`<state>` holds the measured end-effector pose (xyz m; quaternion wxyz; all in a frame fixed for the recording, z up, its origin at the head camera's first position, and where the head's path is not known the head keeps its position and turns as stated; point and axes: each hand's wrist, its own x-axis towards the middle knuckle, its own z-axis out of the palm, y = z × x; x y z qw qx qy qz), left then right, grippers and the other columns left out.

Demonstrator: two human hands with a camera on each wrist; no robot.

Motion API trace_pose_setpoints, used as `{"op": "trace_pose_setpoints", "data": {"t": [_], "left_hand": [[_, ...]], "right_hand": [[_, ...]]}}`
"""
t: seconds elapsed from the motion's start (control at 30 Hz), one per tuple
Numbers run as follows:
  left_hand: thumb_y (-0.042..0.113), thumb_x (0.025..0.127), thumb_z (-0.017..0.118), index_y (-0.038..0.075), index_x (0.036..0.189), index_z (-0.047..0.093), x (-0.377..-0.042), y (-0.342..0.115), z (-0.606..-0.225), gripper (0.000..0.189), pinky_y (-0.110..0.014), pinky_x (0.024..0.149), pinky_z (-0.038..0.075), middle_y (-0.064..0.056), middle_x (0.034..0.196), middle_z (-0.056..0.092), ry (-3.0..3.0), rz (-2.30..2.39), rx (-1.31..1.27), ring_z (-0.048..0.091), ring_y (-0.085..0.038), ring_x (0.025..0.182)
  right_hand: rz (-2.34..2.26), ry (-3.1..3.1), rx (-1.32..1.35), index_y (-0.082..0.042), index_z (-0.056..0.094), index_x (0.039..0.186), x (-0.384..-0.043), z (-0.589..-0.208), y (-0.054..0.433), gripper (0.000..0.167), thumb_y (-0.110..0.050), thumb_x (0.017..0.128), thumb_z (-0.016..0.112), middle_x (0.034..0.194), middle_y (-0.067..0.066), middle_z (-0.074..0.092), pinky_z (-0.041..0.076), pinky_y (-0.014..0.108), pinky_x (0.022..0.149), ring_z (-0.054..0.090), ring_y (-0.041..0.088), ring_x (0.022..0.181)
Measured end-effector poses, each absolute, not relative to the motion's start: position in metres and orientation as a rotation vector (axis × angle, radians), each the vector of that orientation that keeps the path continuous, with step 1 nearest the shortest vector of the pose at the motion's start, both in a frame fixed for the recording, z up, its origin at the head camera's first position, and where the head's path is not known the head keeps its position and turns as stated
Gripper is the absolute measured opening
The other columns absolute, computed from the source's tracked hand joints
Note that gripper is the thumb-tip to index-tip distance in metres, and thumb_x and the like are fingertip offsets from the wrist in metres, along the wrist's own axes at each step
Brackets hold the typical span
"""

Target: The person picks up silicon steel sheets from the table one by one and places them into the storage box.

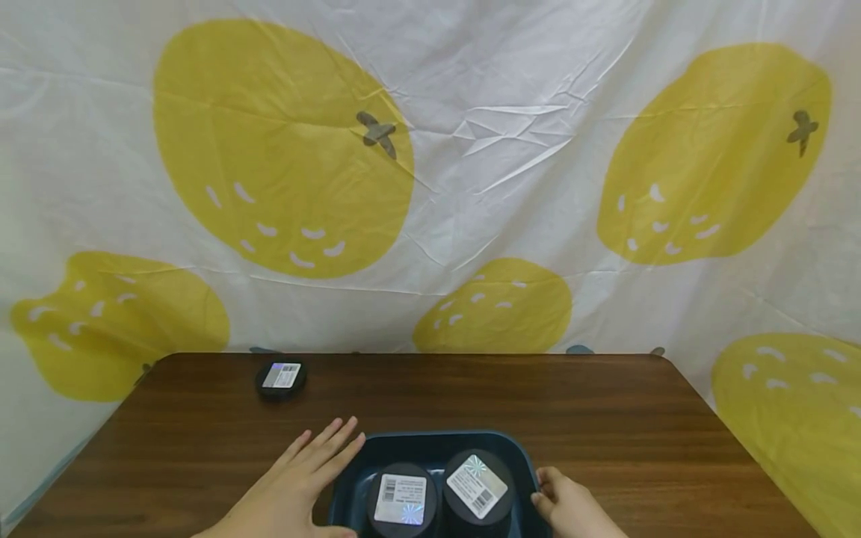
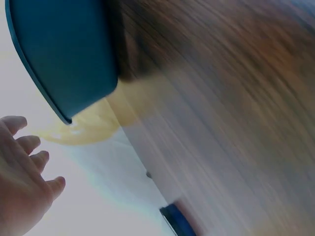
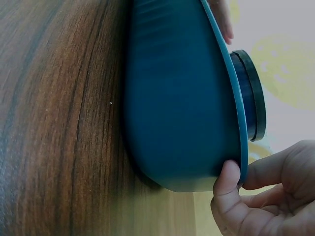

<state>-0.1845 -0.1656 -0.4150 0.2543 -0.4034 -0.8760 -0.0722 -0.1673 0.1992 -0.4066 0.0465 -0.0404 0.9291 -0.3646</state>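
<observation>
A dark blue plastic tray point(image 1: 417, 445) stands at the table's front edge of the head view. Inside it are two round containers with black tops: the left container point(image 1: 390, 521) and the right container point(image 1: 454, 504), each bearing a white barcode label. My right hand point(image 1: 572, 508) pinches the tray's right rim between thumb and fingers, plainly seen in the right wrist view. Beside the tray's left side, my left hand point(image 1: 285, 489) is spread with straight fingers and holds nothing. In the left wrist view a gap separates those fingers from the tray wall point(image 2: 64, 54).
A flat round black lid-like piece point(image 1: 281, 379) with a barcode label lies at the back left of the brown wooden table point(image 1: 605, 418). Behind the table hangs a white cloth point(image 1: 511, 149) printed with yellow fruit.
</observation>
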Motion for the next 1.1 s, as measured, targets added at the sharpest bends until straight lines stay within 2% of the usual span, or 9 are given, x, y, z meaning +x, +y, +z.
{"op": "trace_pose_setpoints", "data": {"t": [0.1,0.17,0.33,0.43,0.73,0.9,0.97,1.1], "left_hand": [[0.072,0.075,0.053,0.016,0.149,0.020,-0.186,-0.173,-0.417,0.099,-0.020,0.109,-0.013,0.008,0.155,-0.002,-2.385,-0.206,-1.072,-0.006,-0.005,0.140],[0.072,0.074,0.054,0.017,0.150,0.019,-0.186,-0.179,-0.419,0.100,-0.018,0.109,-0.012,0.007,0.155,0.002,-2.406,-0.245,-1.051,-0.005,-0.004,0.140],[0.070,0.071,0.059,0.011,0.148,0.025,-0.186,-0.189,-0.419,0.103,-0.015,0.109,-0.008,-0.004,0.153,0.022,-2.485,-0.377,-0.985,-0.001,0.000,0.139],[0.069,0.070,0.061,0.012,0.148,0.022,-0.187,-0.194,-0.417,0.104,-0.014,0.108,-0.007,-0.009,0.150,0.029,-2.525,-0.405,-0.948,0.000,0.002,0.138],[0.059,0.069,0.070,0.012,0.148,0.024,-0.193,-0.212,-0.421,0.103,-0.011,0.107,-0.006,-0.009,0.150,0.030,-2.551,-0.438,-0.855,0.005,0.002,0.137],[0.056,0.070,0.072,0.012,0.148,0.023,-0.195,-0.224,-0.424,0.102,-0.010,0.107,-0.006,-0.014,0.148,0.032,-2.568,-0.440,-0.792,0.003,0.002,0.137],[0.055,0.071,0.072,0.013,0.149,0.021,-0.196,-0.229,-0.424,0.102,-0.010,0.106,-0.007,-0.017,0.146,0.033,-2.598,-0.457,-0.755,0.004,0.001,0.138],[0.054,0.072,0.071,0.015,0.150,0.017,-0.200,-0.239,-0.425,0.102,-0.014,0.107,-0.009,-0.017,0.148,0.029,-2.656,-0.468,-0.686,0.007,-0.010,0.140]], "right_hand": [[-1.108,2.832,-0.126,0.010,0.054,0.104,-0.167,-0.407,0.200,0.024,-0.003,0.085,0.061,0.088,0.015,0.064,0.050,0.044,0.070,0.061,0.029,0.080],[-1.111,2.820,-0.124,0.011,0.053,0.105,-0.167,-0.407,0.201,0.025,-0.003,0.085,0.060,0.089,0.016,0.064,0.050,0.045,0.071,0.061,0.030,0.082],[-1.134,2.768,-0.096,0.012,0.053,0.109,-0.169,-0.405,0.202,0.029,-0.004,0.086,0.060,0.093,0.017,0.064,0.050,0.048,0.075,0.061,0.032,0.086],[-1.147,2.752,-0.111,0.013,0.052,0.111,-0.170,-0.405,0.203,0.031,-0.005,0.087,0.060,0.093,0.017,0.064,0.050,0.047,0.075,0.061,0.031,0.086],[-1.228,2.680,-0.147,0.017,0.048,0.111,-0.168,-0.402,0.205,0.032,-0.004,0.088,0.057,0.090,0.016,0.062,0.052,0.040,0.065,0.059,0.028,0.079],[-1.229,2.670,-0.134,0.018,0.047,0.112,-0.167,-0.401,0.205,0.033,-0.004,0.088,0.056,0.091,0.018,0.062,0.052,0.039,0.063,0.059,0.028,0.078],[-1.222,2.667,-0.130,0.018,0.047,0.112,-0.167,-0.401,0.205,0.034,-0.005,0.089,0.056,0.092,0.018,0.062,0.052,0.040,0.065,0.059,0.028,0.080],[-1.227,2.656,-0.115,0.018,0.046,0.113,-0.168,-0.401,0.204,0.035,-0.004,0.089,0.056,0.094,0.020,0.061,0.052,0.042,0.067,0.060,0.031,0.084]]}}
